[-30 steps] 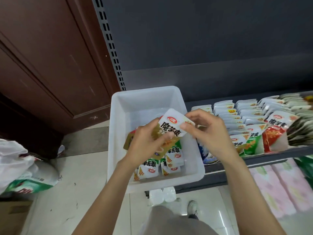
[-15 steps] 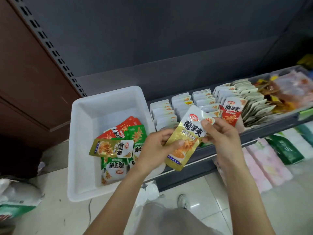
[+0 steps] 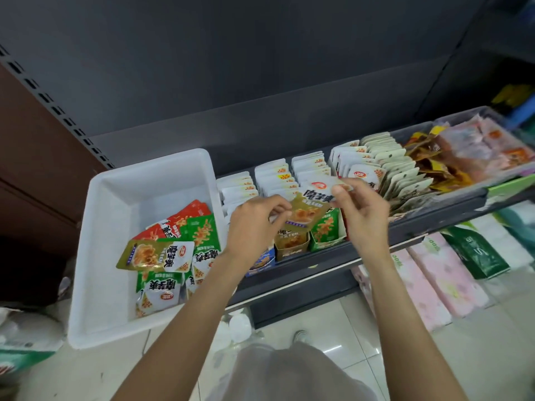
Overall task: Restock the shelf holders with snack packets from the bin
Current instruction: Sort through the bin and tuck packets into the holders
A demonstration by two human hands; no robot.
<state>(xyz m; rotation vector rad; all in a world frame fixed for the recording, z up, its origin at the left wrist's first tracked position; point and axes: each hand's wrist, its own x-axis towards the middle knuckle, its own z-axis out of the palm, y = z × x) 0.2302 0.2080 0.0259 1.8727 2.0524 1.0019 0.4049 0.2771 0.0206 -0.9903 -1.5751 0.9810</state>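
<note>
Overhead, both hands pinching gold packet (image 3: pixel 311 202), red logo, Chinese lettering

Head-worn view, forward and downward.

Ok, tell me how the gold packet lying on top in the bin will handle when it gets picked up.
The gold packet is a flat foil pouch, so it will probably flex and sag rather than stay stiff. It looks thin, so likely light. Its glossy film may slip from a loose pinch, and it rests loosely on other packets in the bin.
</note>
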